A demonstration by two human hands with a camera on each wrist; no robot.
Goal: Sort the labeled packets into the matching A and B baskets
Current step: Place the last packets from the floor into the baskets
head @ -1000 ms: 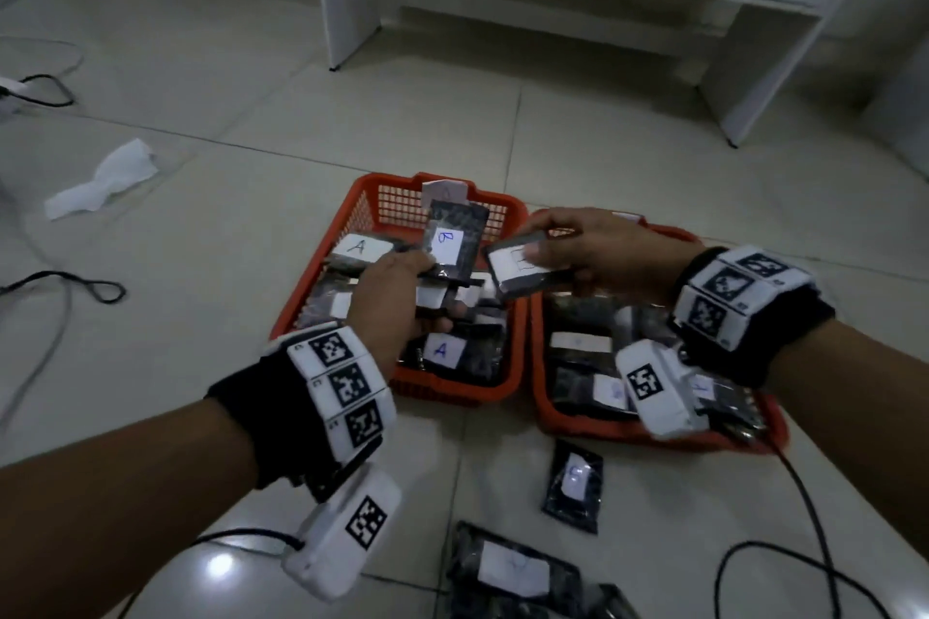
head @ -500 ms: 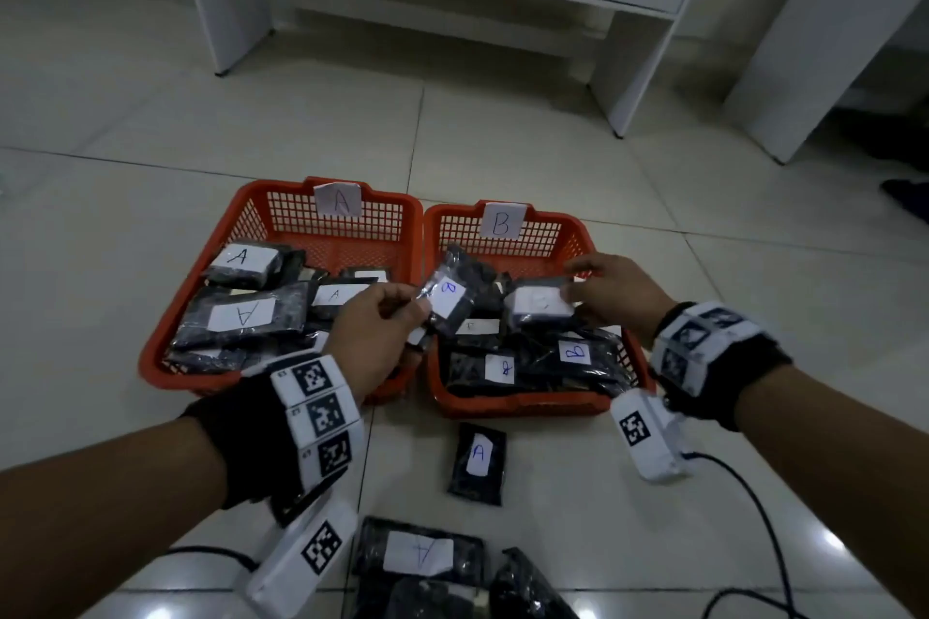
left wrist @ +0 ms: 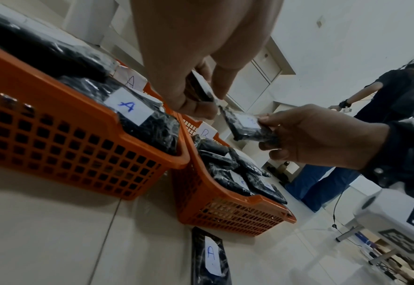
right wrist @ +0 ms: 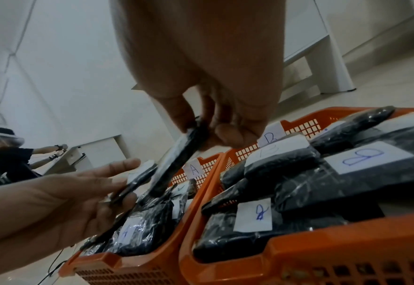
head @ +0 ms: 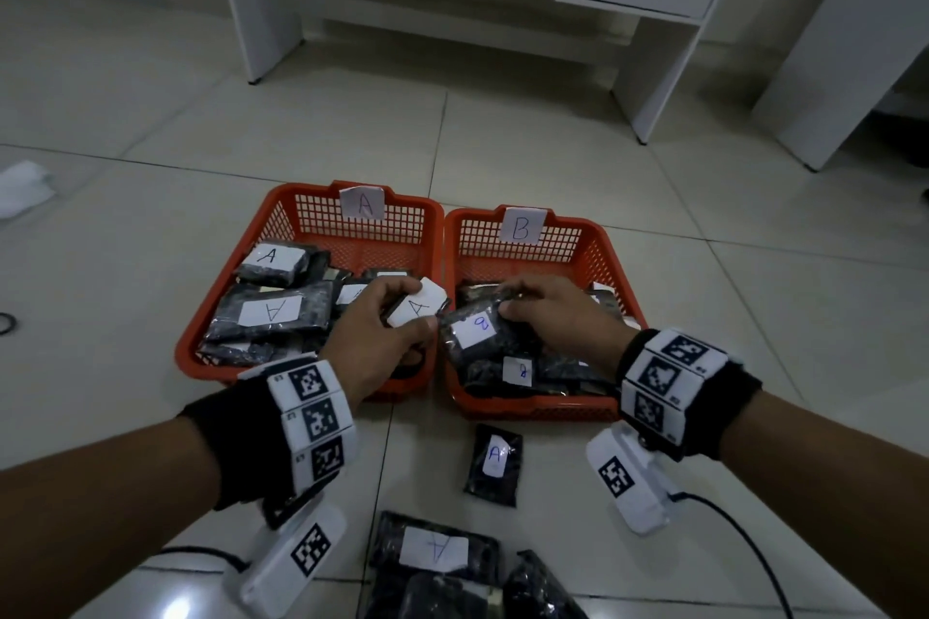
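Note:
Two orange baskets stand side by side on the tiled floor. Basket A (head: 201, 347) at left and basket B (head: 533, 410) at right both hold several black packets with white labels. My left hand (head: 409, 307) pinches a packet labelled A (head: 425, 302) over the inner edge of basket A. Beside it my right hand (head: 507, 304) pinches a packet labelled B (head: 472, 332) over basket B's left side. The two held packets almost touch. In the left wrist view the right hand (left wrist: 310, 135) grips the B packet (left wrist: 247, 125).
Loose packets lie on the floor in front of the baskets: a small A packet (head: 495, 465), a larger A packet (head: 435, 550) and more at the bottom edge (head: 538, 588). White desk legs (head: 658, 80) stand behind. A cable (head: 744, 538) trails right. Another person (left wrist: 396, 100) stands nearby.
Half a second ago my left hand held the B packet; now my right hand holds a B packet and my left holds an A packet. The hands have come closer together.

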